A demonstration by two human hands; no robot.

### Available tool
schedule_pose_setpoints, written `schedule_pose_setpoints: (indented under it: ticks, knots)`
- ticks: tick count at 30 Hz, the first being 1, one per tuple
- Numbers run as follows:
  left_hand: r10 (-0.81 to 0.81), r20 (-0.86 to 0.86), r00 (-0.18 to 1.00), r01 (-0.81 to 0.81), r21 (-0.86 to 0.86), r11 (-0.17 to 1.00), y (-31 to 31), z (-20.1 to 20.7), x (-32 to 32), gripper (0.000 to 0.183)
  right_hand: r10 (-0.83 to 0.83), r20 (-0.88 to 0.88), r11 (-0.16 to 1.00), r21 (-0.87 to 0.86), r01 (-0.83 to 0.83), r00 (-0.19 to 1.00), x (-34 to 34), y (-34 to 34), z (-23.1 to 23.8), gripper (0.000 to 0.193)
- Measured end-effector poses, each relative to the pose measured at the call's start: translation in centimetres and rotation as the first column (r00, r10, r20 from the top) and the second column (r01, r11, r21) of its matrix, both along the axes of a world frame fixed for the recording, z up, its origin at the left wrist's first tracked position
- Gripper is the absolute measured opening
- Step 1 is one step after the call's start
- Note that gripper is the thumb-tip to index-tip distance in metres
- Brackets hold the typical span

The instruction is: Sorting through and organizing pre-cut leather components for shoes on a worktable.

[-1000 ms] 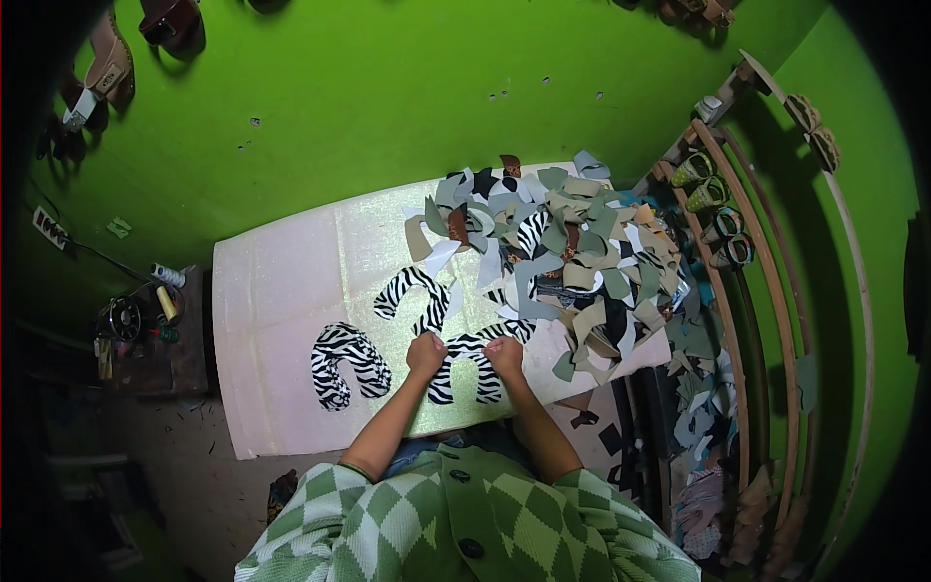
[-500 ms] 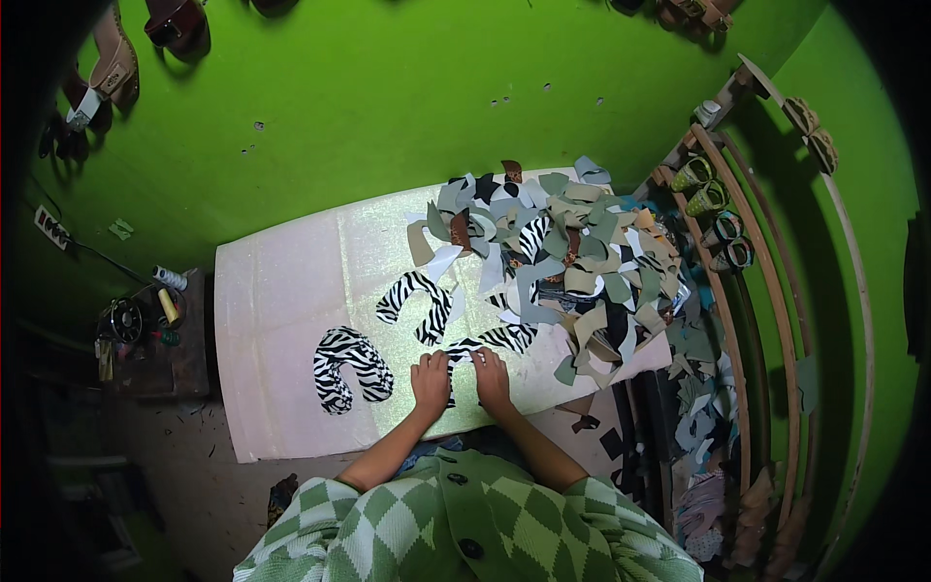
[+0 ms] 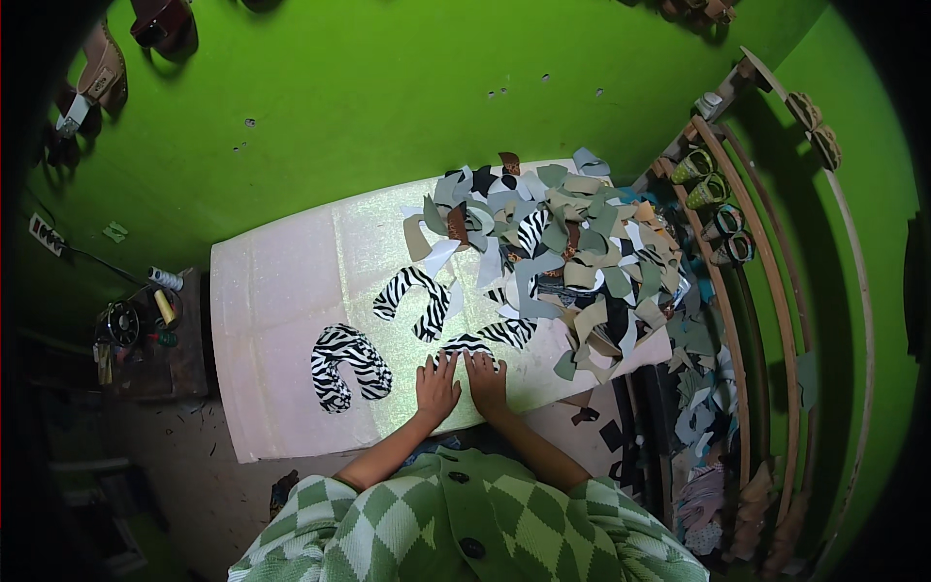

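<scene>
Black-and-white zebra-striped, curved, cloth-like piece point(image 3: 466, 343) lies on pale shimmery counter point(image 3: 281, 281), just ahead of fingers — visible part runs crosswise. Left hand point(image 3: 438, 390), right hand point(image 3: 487, 385) equally near; fingers outstretched at near edge, grasping nothing.

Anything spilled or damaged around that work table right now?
Yes: dark scraps lie on the floor past the near edge of the table, toward the right, perhaps dropped from the untidy heap of offcuts. The green wall also looks damaged, with several small chipped holes.
</scene>
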State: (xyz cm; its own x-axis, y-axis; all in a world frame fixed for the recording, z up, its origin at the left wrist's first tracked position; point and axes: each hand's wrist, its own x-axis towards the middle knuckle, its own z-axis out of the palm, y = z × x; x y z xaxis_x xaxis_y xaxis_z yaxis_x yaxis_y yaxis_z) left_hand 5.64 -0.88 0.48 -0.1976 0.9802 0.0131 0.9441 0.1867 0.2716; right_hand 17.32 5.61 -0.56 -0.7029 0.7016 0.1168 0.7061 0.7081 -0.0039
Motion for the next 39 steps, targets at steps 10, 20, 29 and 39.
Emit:
schedule_pose_setpoints:
  ticks: [10, 20, 29, 39]
  knots:
    - [0.033, 0.039, 0.999, -0.032, -0.034, 0.999, -0.2, -0.9, 0.4, 0.063, -0.013, -0.064, 0.999, -0.03, 0.012, 0.998, 0.0, -0.6, -0.3, 0.05]
    - [0.019, 0.069, 0.997, -0.019, 0.004, 1.0, -0.2, -1.5, 0.5, 0.063, 0.003, -0.081, 0.999, -0.047, -0.007, 0.997, -0.1, -0.2, -0.4, 0.048]
    - [0.008, -0.076, 0.997, -0.015, -0.092, 0.996, 0.5, -1.6, 1.1, 0.066, 0.002, -0.138, 0.996, -0.089, -0.015, 0.99, 0.1, 0.3, 0.0, 0.047]
    - [0.005, -0.108, 0.994, -0.009, -0.034, 0.999, 0.6, -0.5, 0.9, 0.065, 0.037, -0.276, 0.988, -0.135, -0.078, 0.96, 0.6, 0.8, -0.1, 0.048]
